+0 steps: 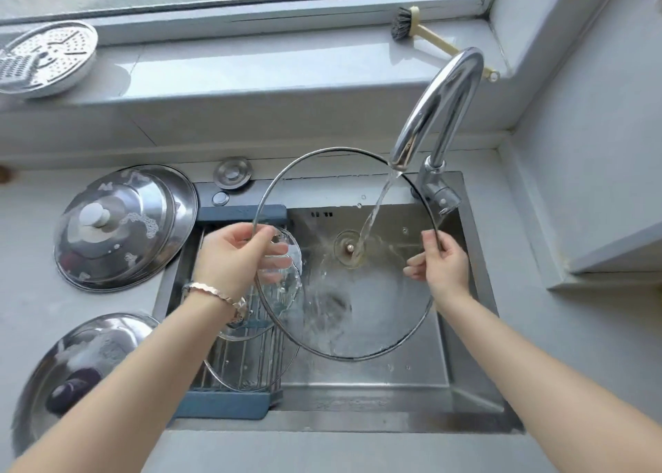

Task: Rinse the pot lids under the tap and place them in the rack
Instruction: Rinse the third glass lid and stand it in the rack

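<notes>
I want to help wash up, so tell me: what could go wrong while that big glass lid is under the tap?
1. The left hand and right hand pinch only the wet rim of the big glass lid; it might slip and crack in the sink.
2. Tap water hits the tilted glass and may splash out.
3. The rack already holds glass lids; this one could knock them.

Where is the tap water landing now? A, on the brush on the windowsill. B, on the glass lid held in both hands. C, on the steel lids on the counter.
B: the stream from the tap strikes the glass lid, gripped by the left hand and right hand.
</notes>
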Action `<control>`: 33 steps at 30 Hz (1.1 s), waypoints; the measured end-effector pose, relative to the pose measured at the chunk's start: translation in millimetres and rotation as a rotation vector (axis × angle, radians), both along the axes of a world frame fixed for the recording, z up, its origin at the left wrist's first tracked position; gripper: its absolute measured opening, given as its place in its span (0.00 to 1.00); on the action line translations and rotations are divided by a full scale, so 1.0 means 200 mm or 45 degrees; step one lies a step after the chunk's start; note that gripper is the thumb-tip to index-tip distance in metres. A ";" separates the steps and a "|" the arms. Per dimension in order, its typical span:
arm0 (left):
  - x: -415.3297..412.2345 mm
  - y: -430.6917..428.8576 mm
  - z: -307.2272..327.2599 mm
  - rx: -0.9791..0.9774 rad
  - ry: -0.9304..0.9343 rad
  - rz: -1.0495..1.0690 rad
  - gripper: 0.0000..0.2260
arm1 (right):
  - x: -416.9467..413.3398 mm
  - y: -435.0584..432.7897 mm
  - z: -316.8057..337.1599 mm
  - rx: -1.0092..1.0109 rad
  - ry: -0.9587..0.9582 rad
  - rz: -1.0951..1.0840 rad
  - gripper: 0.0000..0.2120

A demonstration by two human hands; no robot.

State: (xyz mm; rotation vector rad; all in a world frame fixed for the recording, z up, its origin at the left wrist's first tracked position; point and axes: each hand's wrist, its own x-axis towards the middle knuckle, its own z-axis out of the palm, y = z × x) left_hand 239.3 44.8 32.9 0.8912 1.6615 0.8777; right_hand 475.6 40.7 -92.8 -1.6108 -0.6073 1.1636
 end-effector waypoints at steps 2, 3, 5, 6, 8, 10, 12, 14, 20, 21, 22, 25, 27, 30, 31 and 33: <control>-0.02 0.01 0.06 0.020 0.074 -0.058 0.03 | -0.07 -0.03 -0.03 -0.107 0.032 0.041 0.07; -0.02 0.01 0.07 0.008 0.102 -0.079 0.03 | -0.10 -0.05 -0.05 -0.175 0.044 0.071 0.07; -0.02 0.00 0.08 -0.047 0.144 -0.097 0.05 | -0.10 -0.07 -0.05 -0.332 0.000 0.194 0.08; -0.02 0.00 0.07 -0.089 0.150 -0.088 0.05 | -0.08 -0.08 -0.04 -0.429 -0.133 0.327 0.10; -0.02 -0.02 0.04 -0.197 0.125 -0.047 0.05 | -0.04 -0.08 0.01 -0.639 -0.676 0.777 0.16; 0.01 -0.05 -0.01 -0.304 0.080 -0.019 0.04 | -0.04 -0.10 0.11 -0.634 -1.058 1.109 0.19; 0.06 -0.08 -0.05 -0.385 0.017 0.003 0.04 | -0.07 -0.14 0.27 -0.427 -0.938 1.300 0.27; 0.13 -0.10 -0.09 -0.421 -0.049 0.018 0.05 | -0.13 -0.20 0.45 -0.255 -0.640 1.506 0.30; 0.34 -0.08 -0.08 -0.409 -0.205 0.037 0.05 | -0.15 -0.29 0.44 0.312 -1.651 1.452 0.13; 0.37 -0.07 -0.06 -0.390 -0.208 0.018 0.06 | -0.13 -0.29 0.43 0.414 -1.711 1.362 0.11; 0.38 -0.06 -0.04 -0.363 -0.211 -0.011 0.06 | -0.10 -0.28 0.44 0.524 -1.739 1.246 0.08; 0.41 -0.04 -0.03 -0.267 -0.197 -0.160 0.11 | 0.00 -0.20 0.51 0.463 -1.429 1.008 0.04; 0.40 -0.03 -0.08 -0.227 -0.088 -0.304 0.14 | 0.07 -0.15 0.54 0.227 -0.921 0.846 0.03; 0.33 -0.04 -0.24 -0.383 0.057 -0.353 0.21 | 0.16 -0.09 0.51 0.050 -0.265 0.523 0.06; 0.29 -0.06 -0.29 -0.506 0.070 -0.312 0.24 | 0.19 -0.09 0.49 0.007 -0.127 0.418 0.06; 0.22 -0.10 -0.37 -0.765 -0.001 -0.198 0.28 | 0.26 -0.10 0.44 -0.073 0.131 0.245 0.04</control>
